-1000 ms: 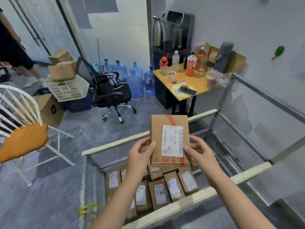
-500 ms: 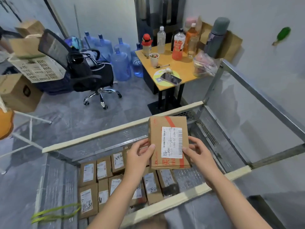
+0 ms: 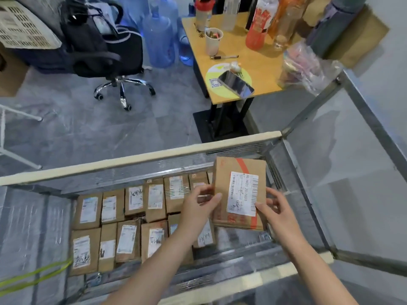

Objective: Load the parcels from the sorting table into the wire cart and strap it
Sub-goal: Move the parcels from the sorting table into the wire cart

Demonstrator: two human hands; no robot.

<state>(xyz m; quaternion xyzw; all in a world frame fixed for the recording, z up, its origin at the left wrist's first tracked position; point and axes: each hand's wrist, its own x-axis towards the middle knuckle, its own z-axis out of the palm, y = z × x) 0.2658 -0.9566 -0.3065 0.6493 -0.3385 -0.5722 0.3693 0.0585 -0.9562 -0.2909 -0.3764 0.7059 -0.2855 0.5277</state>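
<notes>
Left hand [image 3: 196,208] and right hand [image 3: 276,210] pinch the parcel [image 3: 223,175] labelled "J6-N01" over the wire cart [image 3: 141,160].

You hold the flat brown cardboard parcel [image 3: 240,192] between your left hand [image 3: 198,208] and right hand [image 3: 275,213], over the far right corner of the grey wire-mesh cart [image 3: 141,156]; two rows of brown cardboard parcels [image 3: 132,201] lie on its floor to the left. Behind the cart stands the yellow wooden table [image 3: 264,64], the black swivel chair [image 3: 105,51] left of it.

parcel depot (labelled parcels [image 3: 134,219], wire cart [image 3: 141,160])
</notes>
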